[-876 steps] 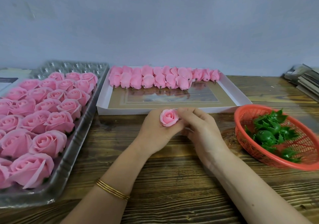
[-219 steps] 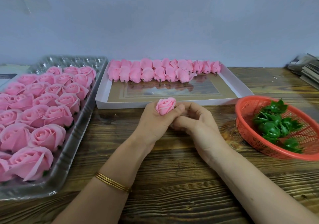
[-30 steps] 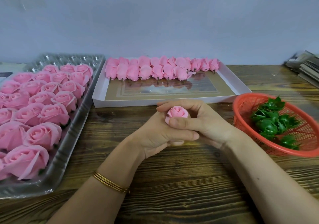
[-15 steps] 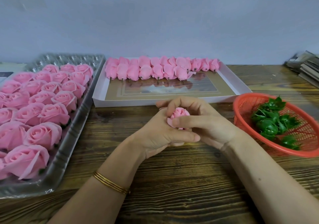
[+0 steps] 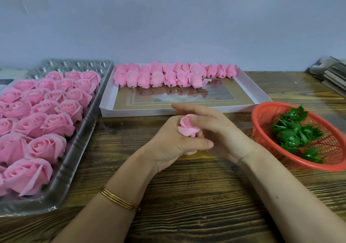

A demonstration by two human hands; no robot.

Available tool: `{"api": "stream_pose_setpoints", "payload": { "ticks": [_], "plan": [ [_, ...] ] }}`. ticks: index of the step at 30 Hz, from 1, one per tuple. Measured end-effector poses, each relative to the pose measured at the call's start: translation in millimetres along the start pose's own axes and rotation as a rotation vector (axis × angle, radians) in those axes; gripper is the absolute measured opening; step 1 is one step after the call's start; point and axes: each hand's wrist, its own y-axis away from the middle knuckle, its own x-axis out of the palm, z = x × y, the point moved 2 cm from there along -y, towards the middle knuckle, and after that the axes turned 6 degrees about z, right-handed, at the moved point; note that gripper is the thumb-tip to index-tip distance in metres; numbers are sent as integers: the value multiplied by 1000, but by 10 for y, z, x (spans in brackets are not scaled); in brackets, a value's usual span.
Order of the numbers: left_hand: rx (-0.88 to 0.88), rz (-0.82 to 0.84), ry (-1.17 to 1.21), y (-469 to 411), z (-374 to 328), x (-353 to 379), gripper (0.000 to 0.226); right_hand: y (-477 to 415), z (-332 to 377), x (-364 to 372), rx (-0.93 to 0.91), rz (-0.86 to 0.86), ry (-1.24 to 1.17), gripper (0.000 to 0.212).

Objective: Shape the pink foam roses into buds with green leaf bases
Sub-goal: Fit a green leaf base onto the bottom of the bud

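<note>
The pink foam rose sits left of the red basket, well apart from it, held over the counter in the left hand. That hand's fingers are curled round the lower half of the flower, with the thumb lying across the front toward the basket. The rose is therefore gripped from below and from the side away from the basket. Its long axis runs roughly upright, tip up and leaning slightly away from the basket. The stem end is buried in the palm, with only a sliver of pink showing beneath the thumb.

The right hand comes in from the basket side and lies against the rose's flank, its fingers reaching over the far side of the petals. They are motion-blurred, so I cannot tell whether they clasp the petals or only press them.

I judge that the petals are being squeezed inward and that a base comes next. The green leaf bases lie in the basket, so the right hand is the nearer one. The end needing a base faces down into the left palm and would have to turn out toward the basket.

Farther left of the basket, finished buds line the back of a white box. Beyond that, open roses fill a silver tray.
</note>
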Motion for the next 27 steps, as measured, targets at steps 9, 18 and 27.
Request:
{"api": "stream_pose_setpoints", "payload": {
  "ticks": [9, 18, 27],
  "plan": [
    [59, -66, -153, -32, 40, -12, 29, -50, -11, 29, 37, -143, -204, 24],
    [62, -35, -208, -28, 35, 3, 33, -96, -78, 5, 55, -101, -249, 19],
    [70, -7, -169, -28, 34, 17, 31, -94, -74, -8, 62, -70, -259, 17]
  ]
}}
